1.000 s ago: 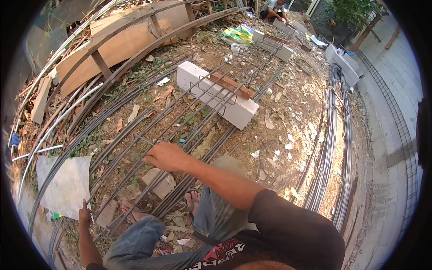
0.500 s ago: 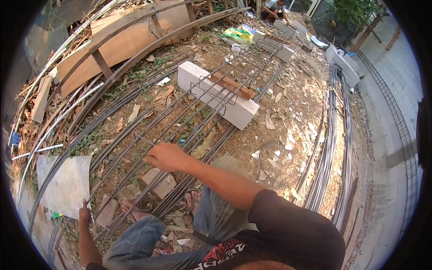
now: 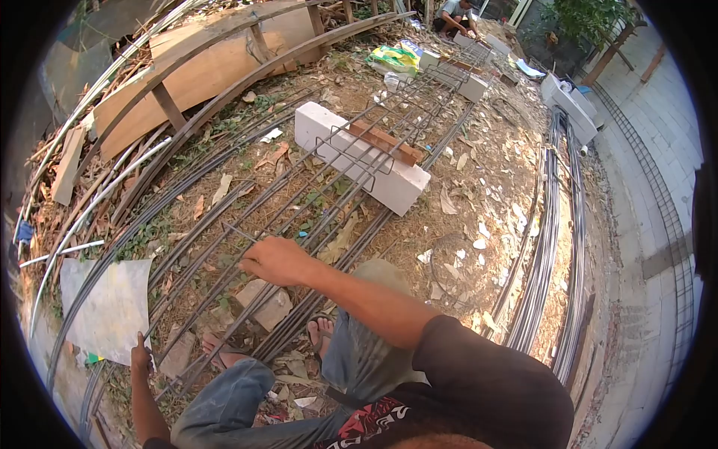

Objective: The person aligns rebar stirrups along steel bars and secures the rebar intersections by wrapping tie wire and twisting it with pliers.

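Note:
My right hand (image 3: 277, 260) is closed over the long steel bars, the fingers curled down. A short thin metal rod (image 3: 241, 232) sticks out from it toward the upper left. My left hand (image 3: 140, 352) is closed at the lower left, thumb up, near the ends of the bars; what it grips is hidden. Ahead of my right hand, the bars run into a rebar cage (image 3: 351, 161) with square stirrups. The cage rests on a pale block (image 3: 400, 187), with a reddish-brown brick (image 3: 389, 144) on top.
A grey-white sheet (image 3: 105, 299) lies beside my left hand. Bundled steel bars (image 3: 550, 247) run along the right. Wooden boards (image 3: 217, 67) and a curved wooden frame (image 3: 161, 105) lie at the upper left. Another person (image 3: 454, 16) crouches at the far end, near a green-yellow sack (image 3: 396, 60).
Both my hands keep their places. In the distance, the crouching person's arms and head have shifted slightly.

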Action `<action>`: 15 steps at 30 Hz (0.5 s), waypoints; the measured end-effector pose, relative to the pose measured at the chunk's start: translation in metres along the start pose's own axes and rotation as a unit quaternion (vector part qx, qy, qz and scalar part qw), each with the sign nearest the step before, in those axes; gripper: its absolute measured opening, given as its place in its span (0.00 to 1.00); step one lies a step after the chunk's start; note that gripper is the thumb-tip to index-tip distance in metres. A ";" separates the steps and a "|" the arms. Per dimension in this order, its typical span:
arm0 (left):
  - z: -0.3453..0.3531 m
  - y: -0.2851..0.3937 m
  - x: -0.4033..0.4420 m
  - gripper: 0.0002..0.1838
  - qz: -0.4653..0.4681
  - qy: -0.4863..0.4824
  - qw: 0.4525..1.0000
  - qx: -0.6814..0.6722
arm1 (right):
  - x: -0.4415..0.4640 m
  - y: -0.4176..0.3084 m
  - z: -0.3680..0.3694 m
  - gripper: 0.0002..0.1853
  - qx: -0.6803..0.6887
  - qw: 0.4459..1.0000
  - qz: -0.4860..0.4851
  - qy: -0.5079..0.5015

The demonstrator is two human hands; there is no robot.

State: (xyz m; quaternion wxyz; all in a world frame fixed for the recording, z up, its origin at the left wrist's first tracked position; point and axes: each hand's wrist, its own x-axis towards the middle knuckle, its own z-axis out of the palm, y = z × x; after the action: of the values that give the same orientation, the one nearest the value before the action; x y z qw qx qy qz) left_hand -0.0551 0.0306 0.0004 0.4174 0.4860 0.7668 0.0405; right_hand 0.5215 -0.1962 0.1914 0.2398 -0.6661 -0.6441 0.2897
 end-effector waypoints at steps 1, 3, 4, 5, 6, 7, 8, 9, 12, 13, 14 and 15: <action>0.000 0.000 -0.001 0.45 -0.002 -0.001 1.000 0.001 | 0.000 0.000 0.000 0.19 -0.002 1.000 0.001 0.001; 0.000 0.001 -0.001 0.45 -0.006 -0.002 1.000 0.002 | -0.001 -0.001 0.000 0.19 -0.002 1.000 0.002 0.003; 0.000 0.001 -0.001 0.45 -0.008 -0.003 1.000 -0.001 | -0.001 -0.001 0.000 0.19 -0.001 1.000 0.002 0.004; -0.001 0.001 -0.001 0.45 -0.011 -0.005 1.000 -0.003 | -0.001 -0.001 -0.001 0.19 0.000 1.000 0.002 0.004; -0.001 0.002 -0.002 0.45 -0.014 -0.006 1.000 -0.005 | -0.001 -0.002 -0.002 0.19 -0.001 1.000 0.002 0.005; -0.001 0.002 -0.002 0.45 -0.014 -0.007 1.000 -0.004 | -0.002 -0.003 -0.003 0.19 -0.001 1.000 0.001 0.006; -0.001 0.003 -0.003 0.45 -0.014 -0.008 1.000 -0.003 | -0.003 -0.004 -0.004 0.19 -0.002 1.000 0.001 0.007; -0.001 0.003 -0.004 0.45 -0.014 -0.010 1.000 -0.003 | -0.003 -0.004 -0.003 0.19 -0.003 1.000 0.001 0.008; 0.000 0.003 -0.004 0.44 -0.008 -0.008 1.000 -0.001 | -0.002 -0.003 -0.002 0.19 -0.003 1.000 -0.001 0.010; 0.000 0.002 -0.003 0.44 -0.008 -0.007 1.000 -0.001 | -0.001 -0.003 -0.001 0.19 -0.002 1.000 -0.001 0.010; 0.000 0.001 -0.001 0.44 -0.007 -0.007 1.000 -0.001 | -0.001 -0.003 -0.001 0.20 -0.002 1.000 0.000 0.010; 0.000 0.001 -0.001 0.44 -0.006 -0.006 1.000 -0.001 | -0.001 -0.003 -0.001 0.19 0.000 1.000 0.001 0.007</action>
State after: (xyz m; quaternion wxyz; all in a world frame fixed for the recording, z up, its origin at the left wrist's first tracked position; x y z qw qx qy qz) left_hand -0.0546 0.0303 0.0017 0.4231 0.4812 0.7669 0.0363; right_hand 0.5206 -0.1972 0.1942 0.2442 -0.6689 -0.6414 0.2855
